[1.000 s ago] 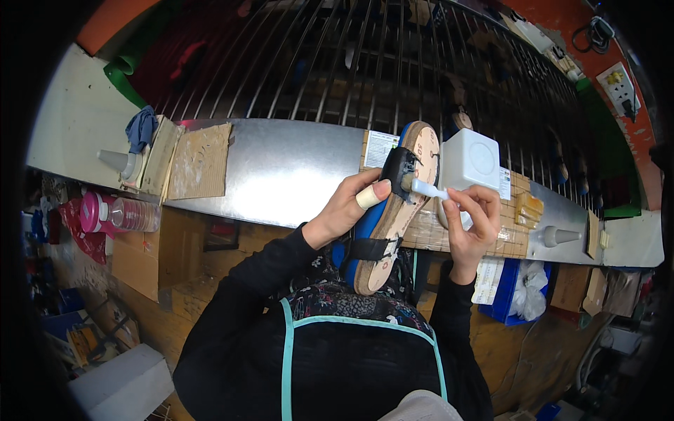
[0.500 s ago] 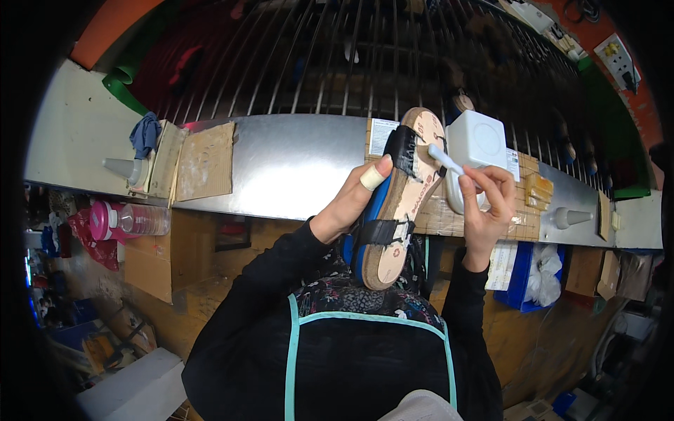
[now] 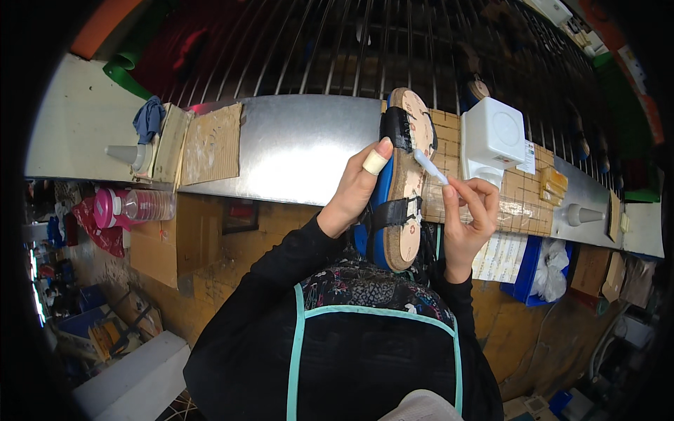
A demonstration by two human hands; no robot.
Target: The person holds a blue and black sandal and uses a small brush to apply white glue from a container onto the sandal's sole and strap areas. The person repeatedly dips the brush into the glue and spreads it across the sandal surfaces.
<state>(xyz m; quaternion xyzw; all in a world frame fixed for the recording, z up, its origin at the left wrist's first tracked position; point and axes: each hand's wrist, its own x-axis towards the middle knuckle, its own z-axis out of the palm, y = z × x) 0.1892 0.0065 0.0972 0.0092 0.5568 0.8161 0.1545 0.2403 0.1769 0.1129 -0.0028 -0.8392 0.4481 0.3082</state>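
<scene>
Above the metal-topped bench (image 3: 295, 147), held up in front of the person's chest:

- Sandal (image 3: 404, 182): cork-coloured footbed facing the camera, blue sole edge on its left side, black straps across toe and middle. It stands lengthwise, toe end up, clear of the bench.
- Left hand (image 3: 354, 189): wrapped around the sandal's blue edge, thumb (with a pale band of tape round it) pressed near the upper strap. Firmly clasped on the sandal.
- Right hand (image 3: 470, 210): fingers pinched on the lower end of a small white brush (image 3: 430, 167), whose tip meets the footbed just under the upper strap.
- White box (image 3: 491, 137): on the bench, just beside the sandal's toe end, to the right.
- Grey cones (image 3: 126, 154): one at the bench's left end, another far right; what they contain cannot be told.
- Cardboard sheet (image 3: 210, 144): lying flat on the bench, left of centre.
- Pink-capped bottle (image 3: 137, 205): on its side below the bench edge, left.

Step in hand, as judged: coating or cleaning the footbed by the upper strap with the brush tip. The next move calls for steady support from the left hand and a light, narrow stroke along the strap's edge (whether the brush carries glue cannot be told).
</scene>
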